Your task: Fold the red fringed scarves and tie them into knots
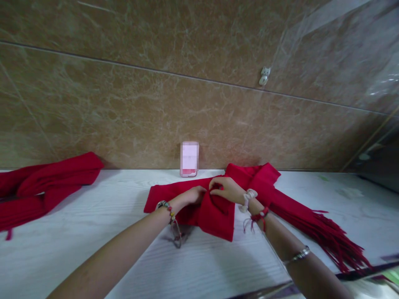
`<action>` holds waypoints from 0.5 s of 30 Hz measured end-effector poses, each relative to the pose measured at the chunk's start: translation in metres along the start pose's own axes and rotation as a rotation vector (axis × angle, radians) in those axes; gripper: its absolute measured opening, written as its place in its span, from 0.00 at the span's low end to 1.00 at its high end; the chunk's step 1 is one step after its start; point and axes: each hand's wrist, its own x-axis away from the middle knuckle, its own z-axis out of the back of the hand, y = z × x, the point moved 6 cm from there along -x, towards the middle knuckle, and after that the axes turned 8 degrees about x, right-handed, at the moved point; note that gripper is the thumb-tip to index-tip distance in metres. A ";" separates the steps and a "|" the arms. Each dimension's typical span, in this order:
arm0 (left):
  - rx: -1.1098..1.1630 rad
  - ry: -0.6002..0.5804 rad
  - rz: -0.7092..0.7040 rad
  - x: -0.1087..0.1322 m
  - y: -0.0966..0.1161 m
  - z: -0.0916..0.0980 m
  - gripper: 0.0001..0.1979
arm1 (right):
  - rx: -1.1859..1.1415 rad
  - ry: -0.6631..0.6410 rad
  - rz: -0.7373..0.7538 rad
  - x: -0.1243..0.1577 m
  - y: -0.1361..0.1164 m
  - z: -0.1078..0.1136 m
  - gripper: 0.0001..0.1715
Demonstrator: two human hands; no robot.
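Observation:
A red scarf (218, 220) lies folded and bunched on the white table (131, 265), its fringed end spreading to the right. Both of my hands work at the gathered middle of the cloth. My left hand (195, 195) has its fingers partly tucked behind a fold, closed on the fabric. From the right, my right hand (229, 189) pinches the top of the same bunch between thumb and fingers. The fingertips of the left hand are largely hidden by the scarf.
Another red scarf (59, 174) lies at the left of the table. A phone (189, 159) leans upright against the brown marble-look tiled wall (149, 104). On the wall is a small white cat-shaped piece (264, 76). A dark object (380, 155) stands at the far right.

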 end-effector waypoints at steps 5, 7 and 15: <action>-0.001 0.322 0.091 0.031 -0.001 0.042 0.12 | 0.017 -0.030 0.018 -0.035 0.002 -0.028 0.04; 0.019 0.316 0.149 0.045 -0.003 0.042 0.16 | 0.000 -0.012 0.007 -0.040 0.004 -0.036 0.04; 0.066 0.288 0.277 0.059 -0.013 0.012 0.25 | 0.065 0.247 -0.312 0.034 0.041 -0.001 0.14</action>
